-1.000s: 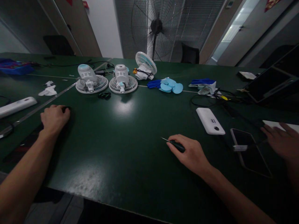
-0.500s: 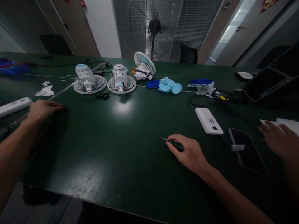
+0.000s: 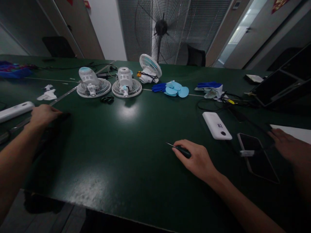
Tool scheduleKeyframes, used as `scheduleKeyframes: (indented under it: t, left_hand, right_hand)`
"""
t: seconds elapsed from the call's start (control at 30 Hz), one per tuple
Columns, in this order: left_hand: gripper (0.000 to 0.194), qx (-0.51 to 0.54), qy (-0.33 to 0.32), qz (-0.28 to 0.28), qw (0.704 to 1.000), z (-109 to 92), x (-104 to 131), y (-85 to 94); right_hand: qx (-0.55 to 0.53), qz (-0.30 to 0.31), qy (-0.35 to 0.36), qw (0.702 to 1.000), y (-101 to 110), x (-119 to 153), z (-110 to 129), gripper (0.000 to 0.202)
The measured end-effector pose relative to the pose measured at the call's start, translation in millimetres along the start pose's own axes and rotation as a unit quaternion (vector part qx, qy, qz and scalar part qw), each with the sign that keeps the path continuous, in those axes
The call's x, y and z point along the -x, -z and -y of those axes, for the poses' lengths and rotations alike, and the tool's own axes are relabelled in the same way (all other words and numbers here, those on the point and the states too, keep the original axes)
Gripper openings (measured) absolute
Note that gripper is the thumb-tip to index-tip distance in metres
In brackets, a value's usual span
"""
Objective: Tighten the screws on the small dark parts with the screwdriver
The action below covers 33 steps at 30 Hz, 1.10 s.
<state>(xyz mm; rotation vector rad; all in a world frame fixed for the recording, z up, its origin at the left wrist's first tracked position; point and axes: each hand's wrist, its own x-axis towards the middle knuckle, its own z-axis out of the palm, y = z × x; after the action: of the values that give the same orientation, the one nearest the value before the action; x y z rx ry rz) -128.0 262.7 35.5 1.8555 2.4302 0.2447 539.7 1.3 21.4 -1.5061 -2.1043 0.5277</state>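
My right hand (image 3: 194, 157) rests on the dark green table (image 3: 126, 145), wrapped round a dark-handled screwdriver (image 3: 183, 151) whose thin shaft points left. At the left, my left hand (image 3: 46, 114) has its fingers together at a dark object (image 3: 63, 116), too dim to make out. A white power bank (image 3: 217, 125) lies beyond my right hand, with a phone (image 3: 258, 157) to its right. Two white fan heads (image 3: 93, 85) (image 3: 126, 85) lie face down further back, with small black parts (image 3: 107, 99) in front of them.
Behind stand a tilted small fan (image 3: 150, 68), light-blue blades (image 3: 177, 89) and blue gloves (image 3: 209, 86). Another person's hand (image 3: 288, 144) is beside white paper (image 3: 293, 132) at the right. A white device (image 3: 16, 111) and crumpled tissue (image 3: 47, 94) lie left.
The other person's hand has shifted slightly and the paper beside it lies differently. My left hand has moved very slightly; my right hand stays with the screwdriver.
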Motion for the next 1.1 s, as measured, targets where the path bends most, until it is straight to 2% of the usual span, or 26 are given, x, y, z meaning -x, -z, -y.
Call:
scheduleKeyframes:
  t: [0.1, 0.2, 0.3, 0.37, 0.47, 0.57, 0.67, 0.87, 1.1]
  left_hand:
    - [0.042, -0.017, 0.077, 0.049, 0.996, -2.1, -3.9, 2.0]
    - [0.043, -0.016, 0.080, 0.075, 0.994, -6.3, -1.9, 7.3]
    - [0.047, -0.016, 0.062, 0.060, 0.996, -11.4, 11.7, 10.4]
    - [0.050, -0.009, 0.021, 0.000, 1.000, -17.9, 28.9, 8.6]
    - [0.049, -0.026, -0.103, -0.105, 0.989, -34.4, 61.6, -1.2]
    - [0.048, -0.082, -0.205, -0.093, 0.971, -52.4, 88.5, -15.4]
    - [0.047, -0.120, -0.237, -0.097, 0.959, -62.6, 99.9, -25.3]
    - [0.046, -0.071, -0.219, -0.127, 0.965, -63.4, 95.6, -23.5]
    - [0.040, -0.026, -0.149, -0.109, 0.982, -51.1, 62.7, -23.0]
  right_hand:
    - [0.000, 0.001, 0.001, 1.000, 0.2, -0.2, -0.2, 0.017]
    - [0.002, 0.000, -0.002, 1.000, 0.2, -0.3, -0.5, 0.017]
    - [-0.001, 0.001, -0.001, 1.000, 0.0, -0.1, -0.3, 0.017]
    - [0.000, -0.001, -0.002, 1.000, -0.2, -0.1, -0.3, 0.017]
    - [0.008, -0.008, -0.006, 1.000, -0.8, -0.3, -0.3, 0.017]
    - [0.014, -0.015, -0.005, 1.000, -1.4, -0.8, -0.3, 0.017]
    - [0.013, -0.015, -0.005, 1.000, -1.3, -1.2, -0.2, 0.017]
    - [-0.003, 0.000, -0.007, 1.000, 0.2, -0.2, -0.7, 0.017]
    - [0.001, -0.002, -0.003, 1.000, 0.2, -1.1, 1.3, 0.017]
